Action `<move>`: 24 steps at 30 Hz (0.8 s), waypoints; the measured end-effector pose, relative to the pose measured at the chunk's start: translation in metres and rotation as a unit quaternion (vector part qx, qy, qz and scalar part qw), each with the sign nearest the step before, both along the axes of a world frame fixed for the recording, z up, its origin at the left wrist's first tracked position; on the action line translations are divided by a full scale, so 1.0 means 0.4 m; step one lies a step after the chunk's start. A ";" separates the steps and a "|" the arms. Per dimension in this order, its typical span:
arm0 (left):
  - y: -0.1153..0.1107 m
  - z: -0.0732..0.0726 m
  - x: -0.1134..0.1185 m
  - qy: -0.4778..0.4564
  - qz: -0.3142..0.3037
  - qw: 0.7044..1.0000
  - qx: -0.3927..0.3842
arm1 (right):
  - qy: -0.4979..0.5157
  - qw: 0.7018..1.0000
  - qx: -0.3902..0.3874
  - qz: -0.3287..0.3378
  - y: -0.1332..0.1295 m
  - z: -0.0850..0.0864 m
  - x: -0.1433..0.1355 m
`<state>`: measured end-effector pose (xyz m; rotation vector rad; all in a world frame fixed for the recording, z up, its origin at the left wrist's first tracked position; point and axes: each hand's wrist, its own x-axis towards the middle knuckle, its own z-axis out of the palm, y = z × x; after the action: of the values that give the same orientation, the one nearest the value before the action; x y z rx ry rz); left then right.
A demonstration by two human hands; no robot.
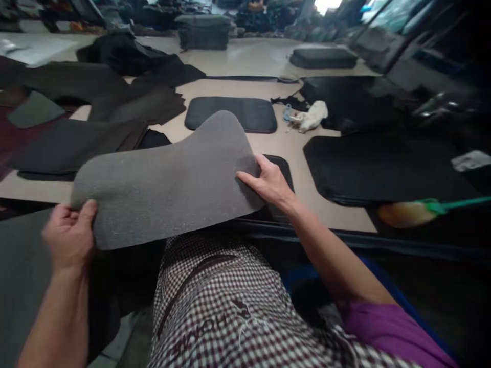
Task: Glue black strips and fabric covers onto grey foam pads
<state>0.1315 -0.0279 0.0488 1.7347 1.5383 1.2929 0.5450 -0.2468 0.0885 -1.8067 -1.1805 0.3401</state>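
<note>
A grey, flat mat [169, 189] with rounded corners and one raised lobe is held up over the near table edge. My left hand [72, 232] pinches its left end, thumb on the upper face. At the right edge my right hand [270, 179] grips it, thumb also on top and the other fingers partly hidden behind. Behind the held piece, a dark mat [282, 171] shows only in part. Farther back lies a black rounded mat [232, 113] on the table.
Dark sheets [76, 143] lie in piles at the left of the pale table [330, 220]. On the right are large black mats [383, 168], a white cloth bundle [312, 116] and a brush [408, 212] with a green handle. Stacks of mats [203, 31] stand at the back.
</note>
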 end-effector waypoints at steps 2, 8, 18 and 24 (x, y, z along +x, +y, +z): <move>0.025 0.039 0.050 0.031 -0.026 0.999 0.026 | 0.036 0.999 0.013 -0.021 -0.057 -0.014 0.055; 0.053 0.049 0.257 0.017 -0.165 0.985 -0.037 | 0.237 0.970 0.031 -0.050 -0.237 -0.088 0.162; 0.045 0.000 0.408 0.106 -0.216 0.968 -0.071 | 0.182 0.970 0.046 -0.151 -0.314 -0.195 0.217; 0.046 0.001 0.412 0.103 -0.193 0.973 -0.079 | 0.193 0.967 0.047 -0.159 -0.297 -0.219 0.225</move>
<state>0.2962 -0.0096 0.0492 1.9864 1.2809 0.7979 0.6349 -0.3658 0.0010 -1.7157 -0.6144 0.4171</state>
